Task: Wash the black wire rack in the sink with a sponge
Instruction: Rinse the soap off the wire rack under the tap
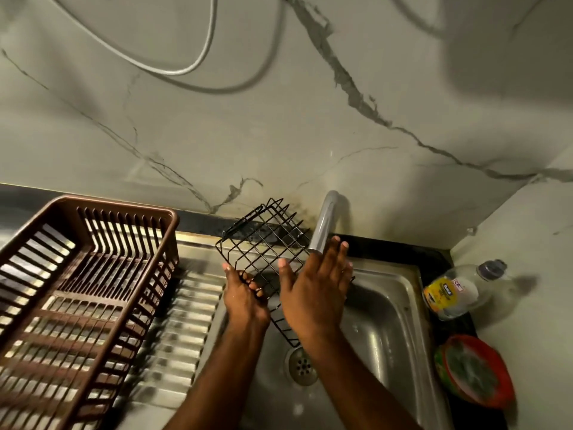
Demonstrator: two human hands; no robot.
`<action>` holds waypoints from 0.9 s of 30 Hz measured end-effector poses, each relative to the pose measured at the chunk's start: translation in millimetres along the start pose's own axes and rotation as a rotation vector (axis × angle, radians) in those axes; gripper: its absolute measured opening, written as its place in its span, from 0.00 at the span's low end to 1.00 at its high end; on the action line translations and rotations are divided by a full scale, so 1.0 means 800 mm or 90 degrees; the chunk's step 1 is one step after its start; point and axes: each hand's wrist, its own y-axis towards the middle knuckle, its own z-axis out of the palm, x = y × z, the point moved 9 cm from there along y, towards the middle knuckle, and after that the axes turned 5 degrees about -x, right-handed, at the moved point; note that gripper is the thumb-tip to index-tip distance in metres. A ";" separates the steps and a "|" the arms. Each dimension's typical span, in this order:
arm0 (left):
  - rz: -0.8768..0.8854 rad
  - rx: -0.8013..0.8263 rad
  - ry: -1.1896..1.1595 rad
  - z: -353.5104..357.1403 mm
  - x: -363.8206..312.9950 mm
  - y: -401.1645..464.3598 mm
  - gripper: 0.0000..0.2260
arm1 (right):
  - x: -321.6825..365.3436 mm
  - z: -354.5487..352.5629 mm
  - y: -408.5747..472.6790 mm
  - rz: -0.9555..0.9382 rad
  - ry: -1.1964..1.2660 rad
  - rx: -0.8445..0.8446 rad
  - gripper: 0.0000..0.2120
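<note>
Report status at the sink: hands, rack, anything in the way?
Left hand grips black wire rack, held tilted over the sink. Right hand open, flat against rack. No sponge in hand; tap spout close above right hand's fingers.

There is a single view, from a camera worn on the person's head. It looks forward and steeply down over the steel sink [387,308] from close above, so both forearms rise from the bottom edge and the hands sit near the middle. The wide lens bends straight lines: the bench [446,259] edge bows, and the marble wall [279,103] fills the upper half. The brown draining basket [93,274] lies left, the corner right.
</note>
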 end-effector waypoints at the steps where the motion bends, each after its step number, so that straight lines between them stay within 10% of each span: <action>1: -0.001 0.003 0.007 -0.001 0.006 -0.001 0.22 | 0.019 -0.005 -0.003 -0.024 0.011 -0.011 0.44; 5: -0.129 0.120 -0.132 0.017 0.034 -0.012 0.23 | 0.072 -0.006 -0.011 -0.134 0.017 -0.020 0.42; 14: -0.025 -0.039 -0.079 0.003 -0.014 -0.005 0.21 | -0.031 0.001 0.005 -0.091 0.050 0.001 0.36; 23: -0.136 0.028 -0.082 -0.008 0.011 -0.019 0.23 | -0.094 0.002 0.019 0.084 0.675 -0.008 0.18; 27: -0.148 0.013 -0.063 -0.018 0.010 -0.027 0.22 | -0.106 0.022 0.005 0.228 0.759 0.051 0.29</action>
